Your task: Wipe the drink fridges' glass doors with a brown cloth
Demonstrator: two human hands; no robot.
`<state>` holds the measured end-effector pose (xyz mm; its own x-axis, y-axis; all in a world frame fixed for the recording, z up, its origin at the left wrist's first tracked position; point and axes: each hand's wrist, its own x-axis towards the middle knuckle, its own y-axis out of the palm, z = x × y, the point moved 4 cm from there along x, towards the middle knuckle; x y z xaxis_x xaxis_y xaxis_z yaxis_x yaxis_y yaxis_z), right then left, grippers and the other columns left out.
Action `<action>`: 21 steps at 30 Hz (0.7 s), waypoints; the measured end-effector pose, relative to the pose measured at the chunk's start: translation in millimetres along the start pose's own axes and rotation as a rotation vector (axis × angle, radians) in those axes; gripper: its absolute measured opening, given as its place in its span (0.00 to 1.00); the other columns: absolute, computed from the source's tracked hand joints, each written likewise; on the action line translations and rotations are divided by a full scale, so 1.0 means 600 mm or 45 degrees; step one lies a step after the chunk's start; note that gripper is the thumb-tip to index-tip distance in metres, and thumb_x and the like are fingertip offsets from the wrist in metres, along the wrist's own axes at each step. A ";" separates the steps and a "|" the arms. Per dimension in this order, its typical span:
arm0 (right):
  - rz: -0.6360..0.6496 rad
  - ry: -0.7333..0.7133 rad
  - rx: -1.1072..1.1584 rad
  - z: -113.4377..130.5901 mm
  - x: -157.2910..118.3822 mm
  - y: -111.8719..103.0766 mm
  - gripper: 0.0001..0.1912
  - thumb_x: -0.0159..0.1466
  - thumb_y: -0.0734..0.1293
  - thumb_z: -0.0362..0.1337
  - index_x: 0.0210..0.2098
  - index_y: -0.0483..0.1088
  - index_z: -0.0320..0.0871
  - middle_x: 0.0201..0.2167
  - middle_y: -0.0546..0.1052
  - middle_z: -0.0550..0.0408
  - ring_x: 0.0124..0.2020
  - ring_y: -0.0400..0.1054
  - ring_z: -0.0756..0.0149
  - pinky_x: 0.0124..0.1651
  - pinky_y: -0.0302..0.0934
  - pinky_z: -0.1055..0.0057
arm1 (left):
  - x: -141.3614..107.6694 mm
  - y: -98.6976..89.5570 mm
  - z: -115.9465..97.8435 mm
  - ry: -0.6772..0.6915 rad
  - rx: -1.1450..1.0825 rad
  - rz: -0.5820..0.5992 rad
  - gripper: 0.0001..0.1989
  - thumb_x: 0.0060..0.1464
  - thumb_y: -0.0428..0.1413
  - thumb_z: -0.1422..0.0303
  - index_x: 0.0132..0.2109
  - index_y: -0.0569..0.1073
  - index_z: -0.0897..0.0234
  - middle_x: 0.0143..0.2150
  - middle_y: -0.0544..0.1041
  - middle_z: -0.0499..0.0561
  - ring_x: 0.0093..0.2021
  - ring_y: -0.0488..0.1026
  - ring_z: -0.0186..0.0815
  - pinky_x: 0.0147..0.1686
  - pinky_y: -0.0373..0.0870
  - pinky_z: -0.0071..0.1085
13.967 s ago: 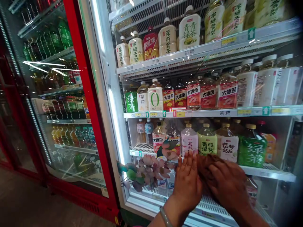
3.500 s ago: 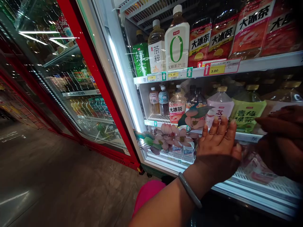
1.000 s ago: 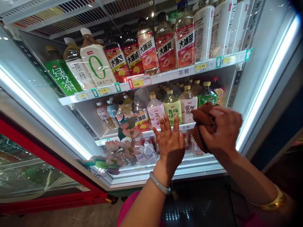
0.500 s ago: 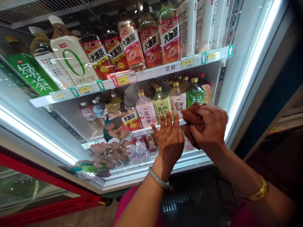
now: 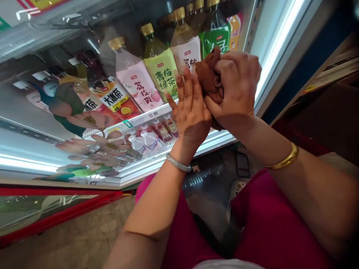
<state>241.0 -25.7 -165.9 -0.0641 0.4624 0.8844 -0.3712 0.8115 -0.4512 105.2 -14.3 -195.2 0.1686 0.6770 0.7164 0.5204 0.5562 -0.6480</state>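
Observation:
My right hand (image 5: 238,84) is closed around a crumpled brown cloth (image 5: 209,76), part of which sticks out past the fingers. Beside it, my left hand (image 5: 190,106) lies flat with fingers spread and pointing up, seemingly against the glass door of a drinks cooler. A pale bangle (image 5: 178,163) circles the left wrist, and a gold bangle (image 5: 283,158) the right. Beyond the hands stand a pink-labelled bottle (image 5: 138,80), a yellow-green bottle (image 5: 159,63) and a green-labelled bottle (image 5: 217,35).
Flower decals (image 5: 95,149) cover the lower left of the glass. Small clear bottles (image 5: 151,142) stand on the bottom shelf. A red cooler frame (image 5: 92,205) runs along the lower left. On the floor below are a shoe (image 5: 238,186) and a dark phone-like object (image 5: 242,165).
My view has tilted down and moved closer, so the upper shelf has mostly left the picture and my legs show. The right hand keeps the cloth; the left stays spread beside it.

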 end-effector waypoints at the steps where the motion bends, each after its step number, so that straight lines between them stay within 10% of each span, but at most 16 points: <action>1: 0.001 -0.057 -0.008 0.000 -0.001 -0.002 0.24 0.63 0.70 0.45 0.54 0.68 0.39 0.56 0.71 0.47 0.58 0.63 0.55 0.63 0.57 0.53 | -0.001 0.001 -0.004 -0.009 0.003 -0.002 0.31 0.68 0.43 0.72 0.76 0.56 0.65 0.80 0.52 0.50 0.81 0.31 0.38 0.75 0.17 0.49; 8: -0.169 0.199 -0.097 -0.073 0.006 -0.031 0.30 0.69 0.61 0.51 0.55 0.69 0.29 0.55 0.70 0.45 0.59 0.65 0.49 0.58 0.57 0.50 | 0.004 0.016 -0.028 0.023 -0.021 0.016 0.35 0.66 0.45 0.73 0.78 0.51 0.58 0.81 0.47 0.44 0.80 0.28 0.41 0.74 0.17 0.54; 16: 0.000 0.101 -0.008 -0.058 -0.002 -0.009 0.20 0.62 0.69 0.41 0.53 0.68 0.44 0.57 0.71 0.47 0.60 0.62 0.52 0.65 0.55 0.50 | 0.006 0.041 -0.036 0.052 0.015 -0.098 0.33 0.69 0.43 0.70 0.79 0.48 0.61 0.81 0.46 0.50 0.80 0.29 0.37 0.75 0.17 0.48; 21: -0.282 0.345 0.001 -0.112 -0.010 -0.017 0.20 0.61 0.68 0.36 0.53 0.67 0.44 0.54 0.73 0.42 0.57 0.64 0.50 0.61 0.59 0.50 | 0.003 0.049 -0.041 0.217 0.109 -0.277 0.39 0.68 0.47 0.72 0.79 0.38 0.60 0.79 0.50 0.57 0.80 0.38 0.42 0.73 0.14 0.56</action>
<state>307.2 -12.9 -174.9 0.2667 0.3530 0.8968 -0.3496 0.9026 -0.2513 141.7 -8.4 -206.7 0.2029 0.4505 0.8694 0.4885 0.7229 -0.4886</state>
